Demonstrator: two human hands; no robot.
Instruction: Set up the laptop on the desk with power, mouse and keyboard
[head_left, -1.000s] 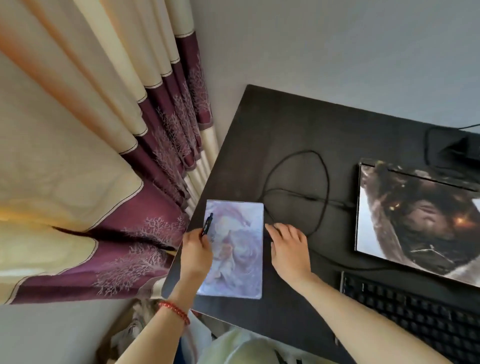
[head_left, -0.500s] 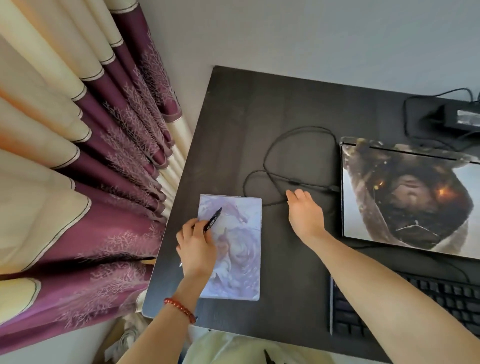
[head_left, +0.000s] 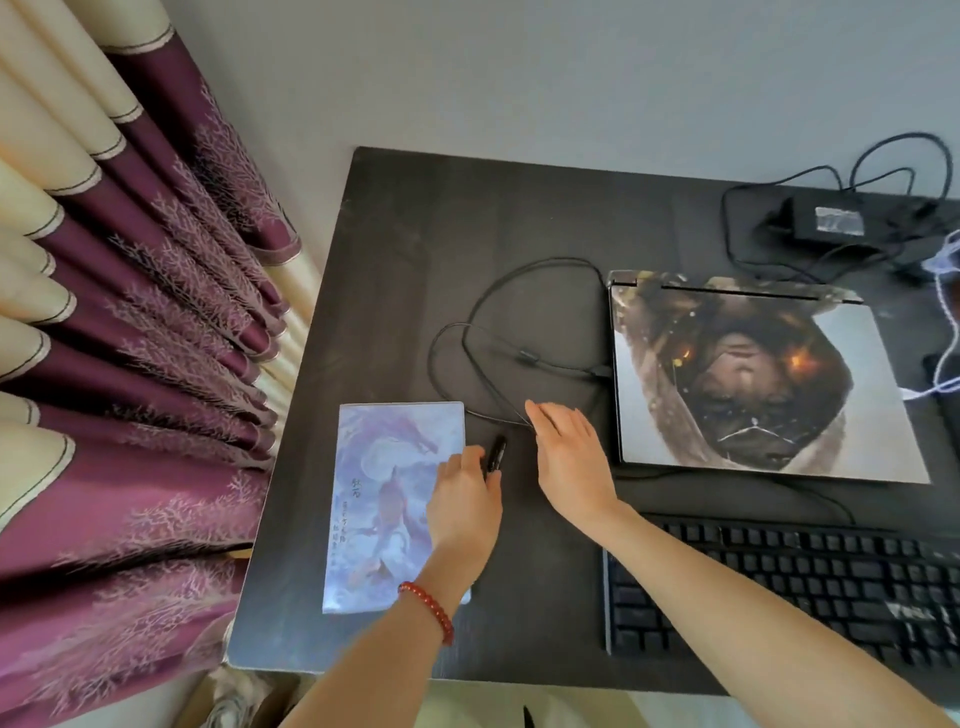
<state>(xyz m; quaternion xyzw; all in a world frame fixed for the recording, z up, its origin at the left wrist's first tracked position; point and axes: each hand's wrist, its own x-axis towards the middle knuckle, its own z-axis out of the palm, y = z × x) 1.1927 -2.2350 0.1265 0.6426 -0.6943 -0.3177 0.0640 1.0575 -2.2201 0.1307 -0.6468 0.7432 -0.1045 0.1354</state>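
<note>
A closed laptop (head_left: 753, 384) with a picture skin lies on the dark desk (head_left: 415, 249). A black cable (head_left: 483, 332) loops on the desk and plugs into the laptop's left side. A black keyboard (head_left: 789, 592) sits in front of the laptop. The power brick (head_left: 831, 221) rests at the back right with its cords. My left hand (head_left: 462, 509) holds a black pen (head_left: 493, 454) just right of a lilac notebook (head_left: 384, 499). My right hand (head_left: 569, 462) lies flat with fingers spread, its fingertips touching the cable loop.
Purple and cream curtains (head_left: 130, 338) hang along the desk's left edge. A grey wall stands behind the desk. A white-blue cord (head_left: 945, 332) dangles at the far right edge.
My left hand carried the pen from over the notebook's left edge to its right side. My right hand shifted toward the cable loop. The view moved right, showing more of the laptop and power brick.
</note>
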